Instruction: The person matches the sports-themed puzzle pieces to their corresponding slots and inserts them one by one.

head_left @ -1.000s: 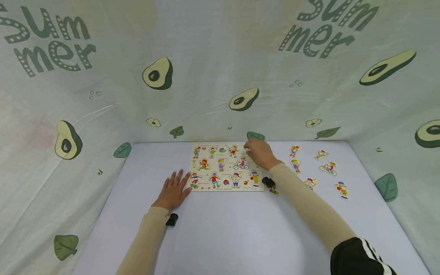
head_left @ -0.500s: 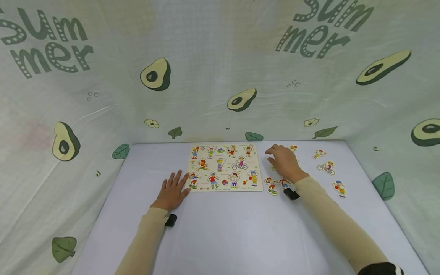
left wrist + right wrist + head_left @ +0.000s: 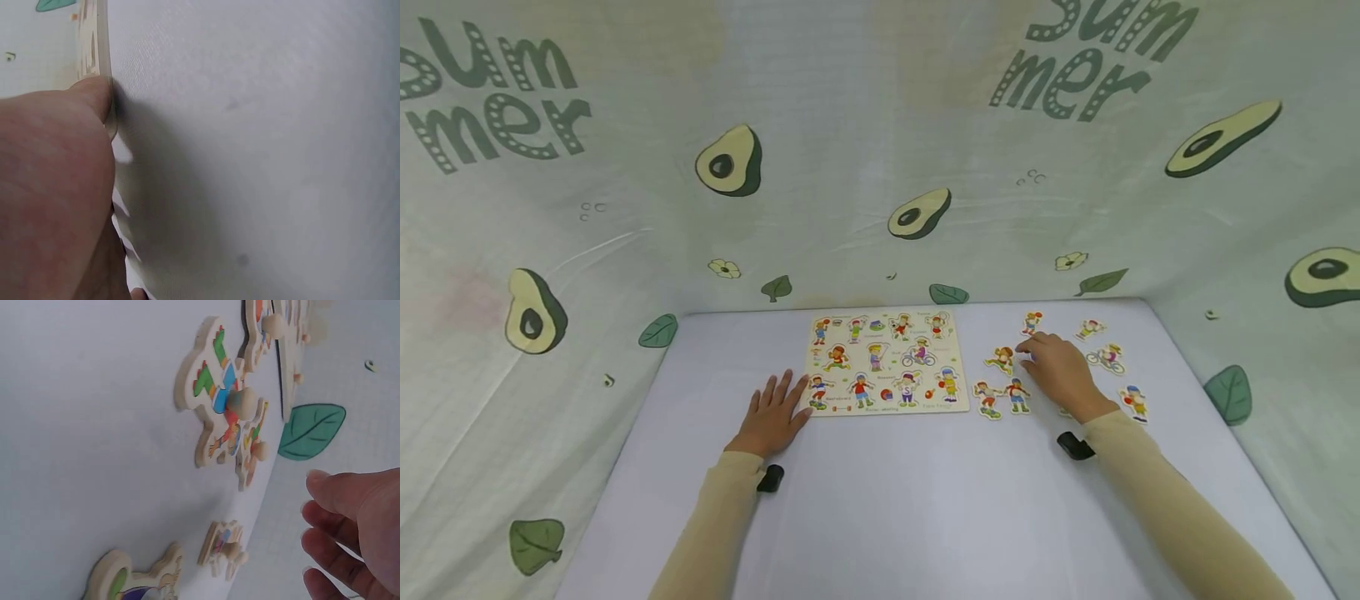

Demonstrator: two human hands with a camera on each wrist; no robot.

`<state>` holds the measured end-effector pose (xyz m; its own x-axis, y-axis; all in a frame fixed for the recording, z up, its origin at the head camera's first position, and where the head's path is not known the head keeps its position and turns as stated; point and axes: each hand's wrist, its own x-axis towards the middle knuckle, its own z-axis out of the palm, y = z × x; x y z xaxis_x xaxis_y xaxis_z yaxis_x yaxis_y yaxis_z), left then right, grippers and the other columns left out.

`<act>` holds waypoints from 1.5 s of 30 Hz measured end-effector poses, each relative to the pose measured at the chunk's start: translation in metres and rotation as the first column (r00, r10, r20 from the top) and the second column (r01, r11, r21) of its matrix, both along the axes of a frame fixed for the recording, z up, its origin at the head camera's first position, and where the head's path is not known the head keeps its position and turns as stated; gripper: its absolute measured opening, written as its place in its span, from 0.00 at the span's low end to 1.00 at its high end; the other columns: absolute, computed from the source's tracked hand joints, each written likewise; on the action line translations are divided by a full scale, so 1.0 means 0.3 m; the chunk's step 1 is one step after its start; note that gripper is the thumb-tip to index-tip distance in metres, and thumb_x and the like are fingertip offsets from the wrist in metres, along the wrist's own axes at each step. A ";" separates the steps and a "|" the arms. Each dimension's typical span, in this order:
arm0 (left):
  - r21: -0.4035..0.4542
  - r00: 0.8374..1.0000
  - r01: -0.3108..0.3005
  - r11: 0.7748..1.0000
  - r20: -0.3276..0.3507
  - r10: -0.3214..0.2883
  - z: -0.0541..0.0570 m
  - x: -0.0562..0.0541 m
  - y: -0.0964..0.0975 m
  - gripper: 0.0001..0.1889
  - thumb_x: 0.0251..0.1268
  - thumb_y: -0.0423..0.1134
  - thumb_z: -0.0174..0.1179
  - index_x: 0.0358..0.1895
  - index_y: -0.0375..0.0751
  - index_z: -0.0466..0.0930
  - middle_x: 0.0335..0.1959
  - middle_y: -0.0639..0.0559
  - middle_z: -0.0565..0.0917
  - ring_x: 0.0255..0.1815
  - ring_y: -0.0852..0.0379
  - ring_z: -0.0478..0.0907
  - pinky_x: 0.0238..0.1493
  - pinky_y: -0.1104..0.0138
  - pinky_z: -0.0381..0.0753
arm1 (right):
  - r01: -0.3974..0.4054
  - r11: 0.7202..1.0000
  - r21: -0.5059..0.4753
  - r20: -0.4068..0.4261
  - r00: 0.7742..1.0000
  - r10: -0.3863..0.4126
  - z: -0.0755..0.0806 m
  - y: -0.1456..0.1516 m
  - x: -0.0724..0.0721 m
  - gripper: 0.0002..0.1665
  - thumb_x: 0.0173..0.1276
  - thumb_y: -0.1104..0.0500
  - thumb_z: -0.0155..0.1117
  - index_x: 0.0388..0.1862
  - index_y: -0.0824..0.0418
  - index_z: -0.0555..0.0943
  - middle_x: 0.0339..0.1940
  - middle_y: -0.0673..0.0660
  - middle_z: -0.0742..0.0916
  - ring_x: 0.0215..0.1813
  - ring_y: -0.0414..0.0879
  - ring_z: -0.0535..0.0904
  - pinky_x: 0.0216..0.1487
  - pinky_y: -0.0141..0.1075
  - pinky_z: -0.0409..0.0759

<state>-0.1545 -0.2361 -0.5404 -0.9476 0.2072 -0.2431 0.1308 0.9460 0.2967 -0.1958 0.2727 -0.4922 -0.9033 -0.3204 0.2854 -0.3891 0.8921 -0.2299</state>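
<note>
A wooden puzzle board [image 3: 940,407] printed with children at sports lies on the white table. My left hand [image 3: 769,421] rests flat at its left side, fingers spread; in the left wrist view the thumb touches the board's edge [image 3: 105,44]. My right hand [image 3: 1060,375] hovers over loose knobbed puzzle pieces to the right, holding nothing, its fingers loosely bent. Nearest its fingertips are a running-child piece [image 3: 1001,360] and a ball-player piece [image 3: 1032,323]. A roller-skater piece [image 3: 215,387] shows its wooden knob in the right wrist view. The hand and wrist partly cover other pieces.
Front of the running child lie a skateboarder piece [image 3: 987,400] and the roller skater. Farther right are a cyclist piece [image 3: 1106,358], a piece with a red ball [image 3: 1134,402] and another figure [image 3: 1090,329]. A printed cloth [image 3: 820,208] hangs behind the table.
My right hand has moved from the board's upper right corner rightward to the loose pieces, uncovering the corner and the pieces beside the board. The left hand has stayed in place.
</note>
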 end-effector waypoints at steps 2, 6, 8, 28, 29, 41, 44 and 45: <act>0.008 1.000 -0.007 1.000 0.004 0.007 0.004 0.001 -0.002 0.37 0.85 0.53 0.48 0.88 0.46 0.48 0.88 0.37 0.42 0.87 0.30 0.34 0.83 0.34 0.36 | -0.002 1.000 -0.006 0.009 1.000 0.002 -0.007 0.010 0.013 0.14 0.64 0.69 0.77 0.49 0.68 0.88 0.44 0.64 0.90 0.43 0.61 0.86 0.43 0.55 0.85; 0.023 1.000 -0.011 1.000 0.003 0.011 0.013 0.005 -0.004 0.37 0.85 0.53 0.48 0.87 0.45 0.49 0.88 0.36 0.42 0.87 0.29 0.34 0.82 0.33 0.36 | -0.008 1.000 -0.015 0.048 0.999 0.009 -0.017 0.022 0.038 0.14 0.66 0.68 0.76 0.50 0.67 0.88 0.47 0.64 0.90 0.48 0.62 0.86 0.48 0.57 0.84; 0.021 1.000 -0.012 1.000 0.006 0.012 0.015 0.007 -0.005 0.37 0.85 0.53 0.48 0.87 0.45 0.48 0.88 0.37 0.41 0.87 0.30 0.34 0.82 0.34 0.36 | -0.015 1.000 -0.017 0.061 0.998 0.016 -0.022 0.025 0.049 0.14 0.67 0.68 0.75 0.51 0.67 0.88 0.48 0.64 0.90 0.50 0.63 0.86 0.51 0.58 0.84; 0.004 1.000 -0.007 1.000 0.015 0.007 0.023 0.010 0.005 0.37 0.86 0.52 0.47 0.87 0.44 0.48 0.88 0.36 0.41 0.87 0.30 0.34 0.82 0.33 0.36 | -0.093 0.995 -0.025 0.051 0.994 0.094 -0.066 -0.004 0.126 0.11 0.63 0.67 0.79 0.45 0.63 0.90 0.41 0.56 0.90 0.44 0.55 0.87 0.44 0.52 0.86; 0.000 1.000 -0.009 1.000 0.020 0.009 0.026 0.011 0.007 0.37 0.86 0.52 0.47 0.88 0.44 0.48 0.88 0.36 0.41 0.87 0.30 0.34 0.82 0.34 0.36 | -0.093 0.995 -0.022 0.055 0.994 0.095 -0.069 -0.005 0.127 0.11 0.63 0.67 0.79 0.45 0.63 0.90 0.41 0.56 0.90 0.43 0.55 0.87 0.44 0.52 0.86; -0.012 0.999 -0.005 1.000 0.034 0.006 0.047 0.015 0.020 0.36 0.86 0.52 0.47 0.87 0.44 0.47 0.88 0.36 0.41 0.87 0.30 0.34 0.83 0.34 0.36 | -0.093 0.996 0.006 0.059 0.994 0.093 -0.094 -0.015 0.123 0.10 0.61 0.68 0.80 0.41 0.62 0.90 0.38 0.54 0.89 0.40 0.52 0.87 0.42 0.49 0.86; -0.011 1.000 -0.005 1.000 0.026 0.005 0.050 0.015 0.025 0.36 0.86 0.52 0.47 0.87 0.43 0.49 0.88 0.35 0.42 0.87 0.30 0.35 0.83 0.34 0.37 | -0.089 0.996 -0.005 0.067 0.994 0.090 -0.096 -0.017 0.115 0.08 0.62 0.68 0.79 0.40 0.61 0.90 0.36 0.53 0.88 0.38 0.50 0.86 0.40 0.48 0.85; -0.006 1.000 -0.006 1.000 0.022 0.006 0.051 0.015 0.026 0.36 0.86 0.51 0.48 0.87 0.43 0.49 0.88 0.35 0.43 0.87 0.29 0.36 0.83 0.34 0.38 | -0.087 0.996 -0.008 0.072 0.994 0.087 -0.096 -0.017 0.114 0.08 0.62 0.68 0.79 0.39 0.61 0.90 0.35 0.52 0.88 0.37 0.49 0.85 0.39 0.48 0.85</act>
